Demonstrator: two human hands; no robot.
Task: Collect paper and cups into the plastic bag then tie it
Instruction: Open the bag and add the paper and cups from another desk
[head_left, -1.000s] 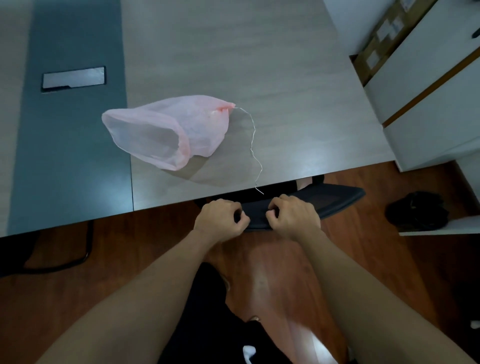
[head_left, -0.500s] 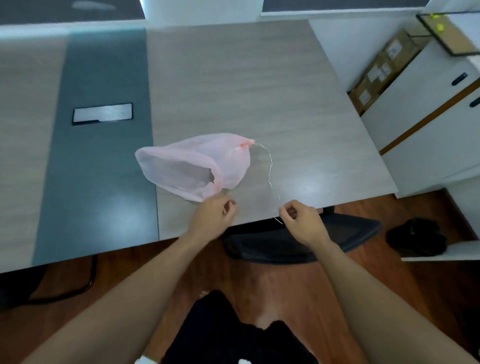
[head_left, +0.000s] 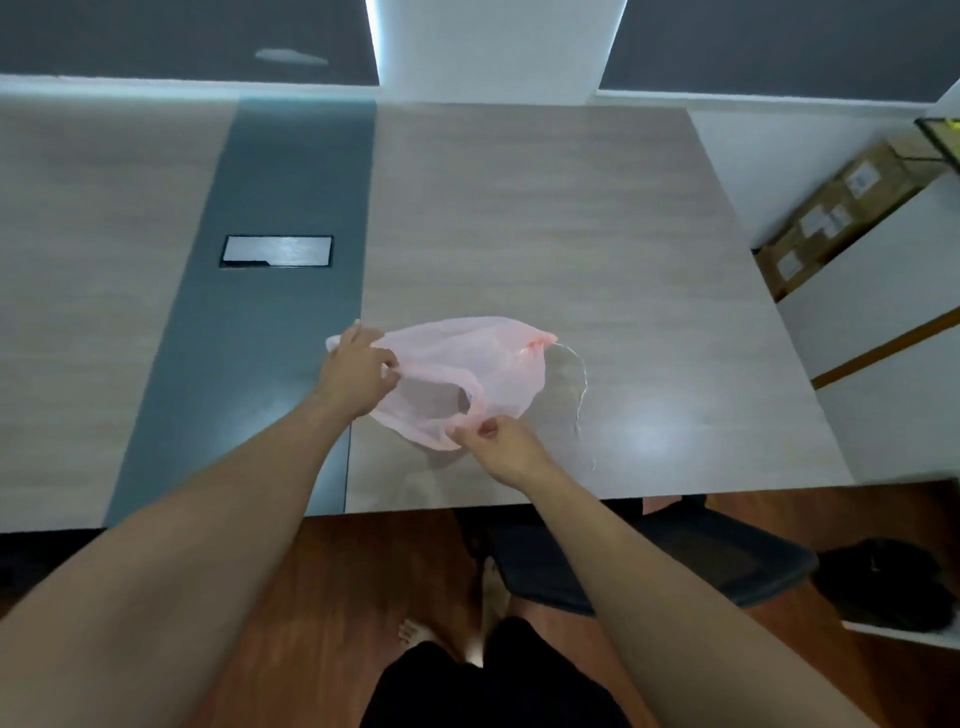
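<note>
1. Plastic bag (head_left: 483, 358): pink, thin and see-through. It lies on the table (head_left: 571, 234) between the two hands, and each hand holds its rim.
2. The left hand (head_left: 358, 371) grips the far-left part of the rim. Its fingers are curled over the film and its thumb is underneath.
3. The right hand (head_left: 501, 441) pinches the near part of the rim between thumb and fingertips, and the film bunches at the pinch.
4. Between the hands the mouth of the bag gapes toward the person. A small dark patch shows through the film just beyond the right hand; it may be only a shadow.
5. Beyond the right hand the bag narrows to a gathered, deeper pink tip.
6. A thin pale strand (head_left: 582, 384) trails from that tip and curves back along the table to the right of the right hand.
7. To the left of the left hand a grey strip (head_left: 270, 322) runs across the table. A metal hatch (head_left: 278, 251) is set into the strip, further away than the hand.
8. Below the right forearm, under the table edge, is a dark chair (head_left: 701, 551).
9. Far to the right of both hands are a white cabinet (head_left: 883, 322), cardboard boxes (head_left: 831, 213) beyond it, and a black bundle (head_left: 883, 582) on the floor.
</note>
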